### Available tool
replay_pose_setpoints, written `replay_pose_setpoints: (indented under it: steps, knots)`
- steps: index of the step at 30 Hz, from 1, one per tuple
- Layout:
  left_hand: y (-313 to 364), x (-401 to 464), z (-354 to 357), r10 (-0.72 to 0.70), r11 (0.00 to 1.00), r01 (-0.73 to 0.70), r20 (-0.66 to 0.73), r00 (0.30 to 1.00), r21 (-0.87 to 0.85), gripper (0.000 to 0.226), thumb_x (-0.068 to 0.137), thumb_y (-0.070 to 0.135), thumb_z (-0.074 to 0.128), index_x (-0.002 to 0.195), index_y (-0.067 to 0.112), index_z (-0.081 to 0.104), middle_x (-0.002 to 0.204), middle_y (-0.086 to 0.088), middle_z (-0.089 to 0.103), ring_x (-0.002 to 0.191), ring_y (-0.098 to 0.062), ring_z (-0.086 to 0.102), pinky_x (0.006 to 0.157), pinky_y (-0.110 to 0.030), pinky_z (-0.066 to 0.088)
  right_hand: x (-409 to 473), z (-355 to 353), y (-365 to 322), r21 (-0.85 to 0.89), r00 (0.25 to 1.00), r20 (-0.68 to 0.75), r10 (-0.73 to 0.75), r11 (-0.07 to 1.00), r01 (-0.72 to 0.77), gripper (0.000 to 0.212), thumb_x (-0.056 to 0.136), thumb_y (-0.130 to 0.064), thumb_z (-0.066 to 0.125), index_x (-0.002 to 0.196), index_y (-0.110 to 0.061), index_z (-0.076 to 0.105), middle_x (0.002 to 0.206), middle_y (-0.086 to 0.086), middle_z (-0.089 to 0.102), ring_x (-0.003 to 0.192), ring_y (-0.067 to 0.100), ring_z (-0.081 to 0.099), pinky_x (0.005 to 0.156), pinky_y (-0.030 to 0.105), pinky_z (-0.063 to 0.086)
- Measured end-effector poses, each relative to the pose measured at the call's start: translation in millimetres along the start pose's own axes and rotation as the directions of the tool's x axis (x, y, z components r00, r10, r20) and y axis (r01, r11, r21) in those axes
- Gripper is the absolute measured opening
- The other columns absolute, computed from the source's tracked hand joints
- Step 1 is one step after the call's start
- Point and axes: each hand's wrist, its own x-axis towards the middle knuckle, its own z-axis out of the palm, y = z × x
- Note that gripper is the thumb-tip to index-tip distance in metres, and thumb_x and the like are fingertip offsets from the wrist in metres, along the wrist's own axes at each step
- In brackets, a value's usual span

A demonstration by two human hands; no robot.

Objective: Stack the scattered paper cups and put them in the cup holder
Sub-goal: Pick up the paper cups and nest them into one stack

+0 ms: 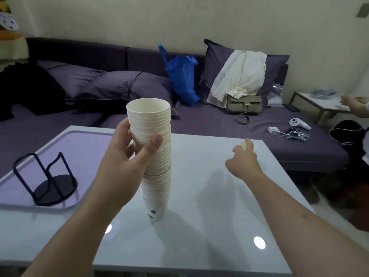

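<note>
Head view, no legible writing, left hand (127, 154) grasping tall cup stack (154, 156), right hand (242, 160) pinching single cup (248, 145) at two o'clock, cup holder (47, 181) at nine o'clock, nothing in it.

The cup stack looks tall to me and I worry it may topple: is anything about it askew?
Yes. The cup stack bends: its upper half leans away from the lower. The left hand grips it near the top.

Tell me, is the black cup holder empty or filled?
Empty: the cup holder shows its bare base; the cup stack stands outside, held by the left hand.
</note>
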Motion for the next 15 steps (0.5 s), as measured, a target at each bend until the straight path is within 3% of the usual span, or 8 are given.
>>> replay_pose_setpoints:
  steps: [2, 4, 7, 9, 12, 15]
  knots:
    - [0, 0, -1, 0.004, 1.0, -0.004, -0.001, 1.0, 0.0, 0.057, 0.091, 0.048, 0.073, 0.144, 0.033, 0.06, 0.134, 0.008, 0.075, 0.124, -0.011, 0.074, 0.104, -0.041, 0.056, 15, 1, 6, -0.047, 0.998, 0.045, 0.036, 0.998, -0.034, 0.048, 0.094, -0.012, 0.055, 0.142, -0.005, 0.052, 0.174, 0.004, 0.0, 0.139, 0.042, 0.04, 0.095, 0.038, 0.039]
    - [1, 0, -1, 0.005, 1.0, -0.005, -0.004, 1.0, -0.003, 0.055, 0.091, 0.046, 0.073, 0.143, 0.032, 0.061, 0.133, 0.008, 0.076, 0.123, -0.011, 0.074, 0.103, -0.04, 0.056, 25, 1, 10, -0.073, 0.993, 0.099, 0.063, 0.996, -0.056, 0.044, 0.091, -0.018, 0.055, 0.131, 0.0, 0.056, 0.167, 0.01, 0.021, 0.121, 0.04, 0.051, 0.092, 0.037, 0.043]
    - [2, 0, -1, -0.001, 1.0, 0.001, 0.009, 1.0, 0.003, 0.053, 0.092, 0.046, 0.073, 0.142, 0.033, 0.061, 0.133, 0.008, 0.075, 0.123, -0.012, 0.074, 0.103, -0.04, 0.056, 29, 6, 14, -0.035, 0.99, 0.116, 0.079, 0.997, -0.076, 0.032, 0.084, -0.019, 0.057, 0.106, 0.004, 0.06, 0.132, 0.023, 0.06, 0.09, 0.034, 0.054, 0.077, 0.038, 0.049]
    - [3, -1, -2, -0.002, 1.0, 0.001, 0.01, 1.0, 0.007, 0.053, 0.093, 0.047, 0.073, 0.143, 0.034, 0.06, 0.133, 0.008, 0.075, 0.124, -0.012, 0.074, 0.103, -0.04, 0.055, 19, 12, 13, 0.006, 0.998, 0.016, 0.056, 0.998, -0.056, 0.014, 0.089, -0.006, 0.058, 0.101, 0.001, 0.058, 0.13, 0.023, 0.06, 0.092, 0.035, 0.055, 0.076, 0.034, 0.045]
    - [6, -2, -2, -0.002, 1.0, 0.002, 0.008, 1.0, 0.003, 0.052, 0.095, 0.047, 0.076, 0.143, 0.034, 0.06, 0.133, 0.008, 0.075, 0.122, -0.012, 0.074, 0.102, -0.039, 0.057, -7, 18, -5, 0.166, 0.978, -0.191, -0.085, 0.979, 0.117, 0.016, 0.095, -0.003, 0.053, 0.108, 0.0, 0.062, 0.146, 0.01, 0.056, 0.108, 0.028, 0.057, 0.081, 0.028, 0.039]
    - [9, -4, -3, -0.013, 1.0, 0.013, 0.008, 1.0, 0.0, 0.053, 0.094, 0.046, 0.076, 0.143, 0.034, 0.06, 0.132, 0.007, 0.075, 0.121, -0.013, 0.074, 0.104, -0.041, 0.059, -31, -2, -44, 0.297, 0.901, -0.364, -0.236, 0.887, 0.352, 0.005, 0.101, -0.012, 0.056, 0.101, -0.008, 0.06, 0.105, 0.003, 0.062, 0.092, 0.022, 0.056, 0.064, 0.022, 0.033]
